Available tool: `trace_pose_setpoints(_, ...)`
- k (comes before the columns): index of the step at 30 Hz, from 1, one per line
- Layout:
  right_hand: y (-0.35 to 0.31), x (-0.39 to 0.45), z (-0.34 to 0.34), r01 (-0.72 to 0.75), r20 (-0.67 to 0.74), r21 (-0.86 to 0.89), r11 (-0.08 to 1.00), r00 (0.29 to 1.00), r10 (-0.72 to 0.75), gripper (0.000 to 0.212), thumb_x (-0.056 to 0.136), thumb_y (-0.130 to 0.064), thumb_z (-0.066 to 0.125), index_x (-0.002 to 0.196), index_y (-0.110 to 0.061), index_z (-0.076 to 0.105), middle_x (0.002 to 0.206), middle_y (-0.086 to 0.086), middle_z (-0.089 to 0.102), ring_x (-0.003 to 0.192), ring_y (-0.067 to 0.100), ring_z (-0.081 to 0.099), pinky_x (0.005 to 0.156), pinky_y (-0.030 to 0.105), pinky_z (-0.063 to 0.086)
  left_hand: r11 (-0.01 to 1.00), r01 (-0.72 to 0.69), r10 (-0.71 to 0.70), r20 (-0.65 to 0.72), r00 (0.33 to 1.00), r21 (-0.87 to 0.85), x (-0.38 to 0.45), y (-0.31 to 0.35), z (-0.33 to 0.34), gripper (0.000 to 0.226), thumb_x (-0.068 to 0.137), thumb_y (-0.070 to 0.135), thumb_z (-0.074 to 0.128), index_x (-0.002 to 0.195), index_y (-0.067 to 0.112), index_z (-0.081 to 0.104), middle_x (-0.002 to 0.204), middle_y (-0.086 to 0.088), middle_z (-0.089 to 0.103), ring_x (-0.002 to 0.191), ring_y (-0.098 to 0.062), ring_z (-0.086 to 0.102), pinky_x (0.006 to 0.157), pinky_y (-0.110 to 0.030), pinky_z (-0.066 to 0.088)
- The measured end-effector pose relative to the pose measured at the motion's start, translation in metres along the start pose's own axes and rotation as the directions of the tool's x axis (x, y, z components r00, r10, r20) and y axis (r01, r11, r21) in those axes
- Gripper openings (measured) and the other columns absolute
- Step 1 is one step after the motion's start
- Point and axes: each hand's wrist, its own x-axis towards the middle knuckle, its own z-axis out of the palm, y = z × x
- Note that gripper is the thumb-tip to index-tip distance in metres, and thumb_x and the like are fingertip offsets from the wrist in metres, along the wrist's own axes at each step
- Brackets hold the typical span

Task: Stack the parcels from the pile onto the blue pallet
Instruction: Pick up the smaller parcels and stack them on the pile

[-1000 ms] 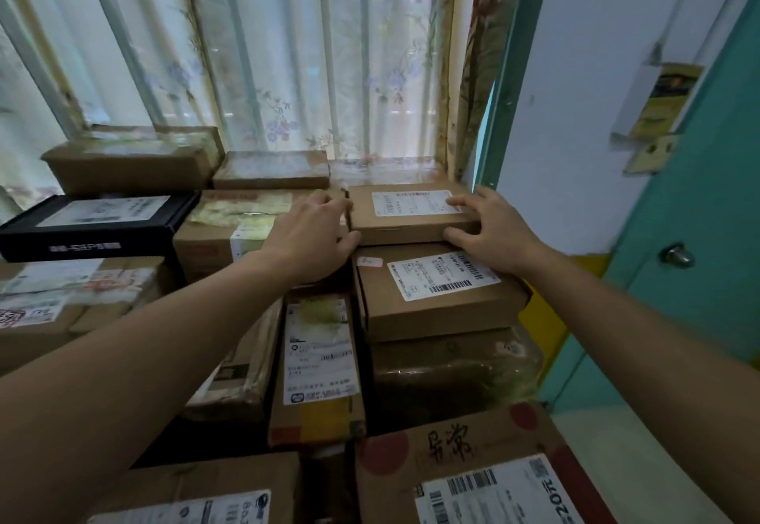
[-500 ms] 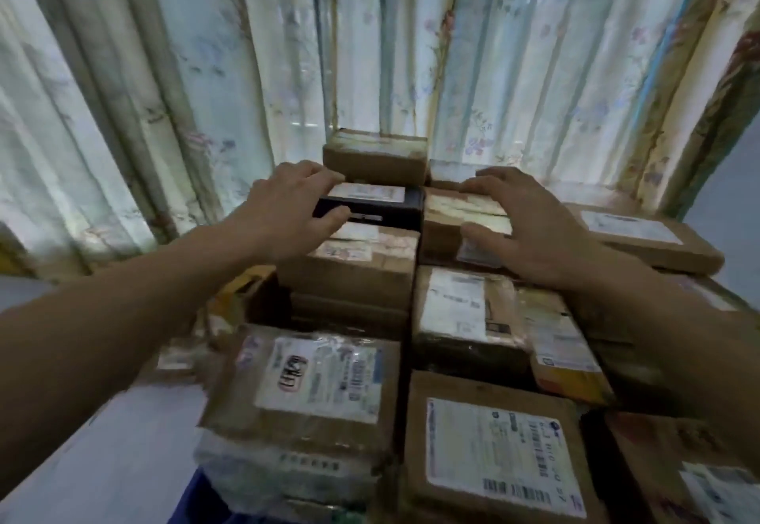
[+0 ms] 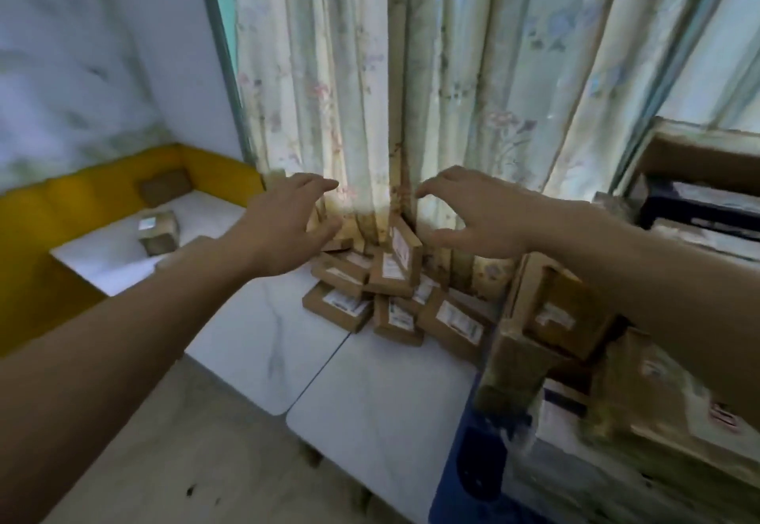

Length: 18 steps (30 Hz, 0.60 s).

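A pile of small brown cardboard parcels (image 3: 382, 293) with white labels lies on the white floor tiles against the curtain, in the middle of the view. Stacked parcels (image 3: 575, 317) rise at the right on the blue pallet (image 3: 464, 478), whose corner shows at the bottom right. My left hand (image 3: 283, 223) hovers above the pile's left side, fingers spread and empty. My right hand (image 3: 473, 215) hovers above the pile's right side, fingers curled apart and empty. Neither hand touches a parcel.
A floral curtain (image 3: 411, 71) hangs behind the pile. One lone parcel (image 3: 158, 231) lies on the floor at the left, another (image 3: 164, 190) leans on the yellow skirting (image 3: 61, 202). A black box (image 3: 699, 206) sits on the stack at the far right.
My view has swung left from the pallet stack to the pile on the floor. Both hands left the stacked parcels and now hang empty over the pile.
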Motion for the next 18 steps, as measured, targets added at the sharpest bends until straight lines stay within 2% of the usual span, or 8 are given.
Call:
trace_pose_setpoints(2,-0.010,0.047,0.013,-0.016,0.074,0.007,1.000,0.997,0.015,0.067,0.099,-0.050,0.056,0.156,-0.027,0.031,0.149,0.008,0.041,0.130,0.030,0.048,0.107,0.045,0.044,0.999,0.047,-0.047,-0.004,0.999,0.000,0.000,-0.036,0.004,0.059,0.100,0.046,0.052,0.152,0.019,0.043,0.156,-0.007,0.043,0.143,-0.028,0.038,0.115,-0.048,0.035)
trace_pose_setpoints(6,0.000,0.142,0.058,-0.089,0.142,0.027,0.996,0.986,0.084,0.066,0.096,-0.053,0.058,0.152,-0.026,0.035,0.140,0.010,0.049,0.116,0.031,0.057,0.099,0.048,0.051,0.984,0.174,-0.171,0.060,0.983,-0.034,0.017,-0.101,0.034,0.060,0.099,0.053,0.050,0.152,0.027,0.040,0.158,-0.003,0.040,0.145,-0.026,0.035,0.114,-0.056,0.035)
trace_pose_setpoints(8,0.020,0.189,0.093,-0.151,0.186,0.030,0.988,0.972,0.143,0.068,0.093,-0.053,0.060,0.151,-0.025,0.036,0.138,0.011,0.051,0.116,0.032,0.056,0.098,0.048,0.052,0.981,0.186,-0.182,0.080,0.980,-0.046,0.038,-0.126,0.057,0.063,0.097,0.060,0.046,0.152,0.029,0.039,0.158,-0.002,0.041,0.144,-0.026,0.036,0.114,-0.057,0.036)
trace_pose_setpoints(10,0.044,0.231,0.131,-0.227,0.244,0.035,0.973,0.946,0.212,0.067,0.092,-0.050,0.059,0.151,-0.026,0.037,0.141,0.014,0.050,0.119,0.034,0.053,0.099,0.048,0.051,0.975,0.216,-0.209,0.101,0.973,-0.060,0.066,-0.142,0.083,0.059,0.100,0.052,0.048,0.153,0.026,0.039,0.158,-0.004,0.040,0.145,-0.027,0.036,0.116,-0.053,0.034)
trace_pose_setpoints(12,0.066,0.262,0.171,-0.352,0.292,0.055,0.934,0.901,0.322,0.064,0.095,-0.049,0.057,0.151,-0.027,0.035,0.147,0.018,0.040,0.126,0.041,0.049,0.103,0.052,0.048,0.957,0.279,-0.263,0.164,0.951,-0.077,0.094,-0.156,0.113,0.055,0.103,0.043,0.051,0.153,0.024,0.039,0.158,-0.005,0.040,0.145,-0.027,0.037,0.115,-0.048,0.032)
trace_pose_setpoints(14,0.086,0.282,0.209,-0.488,0.313,0.032,0.872,0.834,0.455,0.065,0.098,-0.050,0.053,0.153,-0.026,0.030,0.155,0.021,0.025,0.137,0.049,0.037,0.111,0.058,0.040,0.956,0.272,-0.242,0.230,0.943,-0.111,0.126,-0.175,0.147,0.054,0.102,0.041,0.053,0.152,0.023,0.041,0.155,-0.007,0.044,0.141,-0.028,0.040,0.114,-0.049,0.036)
trace_pose_setpoints(16,0.100,0.292,0.241,-0.555,0.276,0.000,0.832,0.799,0.534,0.066,0.100,-0.044,0.053,0.155,-0.026,0.022,0.160,0.022,0.012,0.141,0.053,0.028,0.113,0.062,0.034,0.952,0.263,-0.215,0.270,0.939,-0.159,0.151,-0.187,0.178,0.053,0.101,0.038,0.056,0.150,0.022,0.043,0.150,-0.007,0.048,0.138,-0.028,0.043,0.113,-0.047,0.038)
trace_pose_setpoints(18,0.107,0.299,0.266,-0.606,0.199,0.032,0.795,0.783,0.589,0.070,0.100,-0.037,0.055,0.155,-0.029,0.013,0.161,0.021,0.011,0.138,0.053,0.032,0.108,0.062,0.039,0.936,0.277,-0.205,0.303,0.931,-0.218,0.166,-0.193,0.206,0.051,0.101,0.032,0.058,0.148,0.018,0.046,0.149,-0.008,0.049,0.137,-0.026,0.044,0.112,-0.036,0.034)
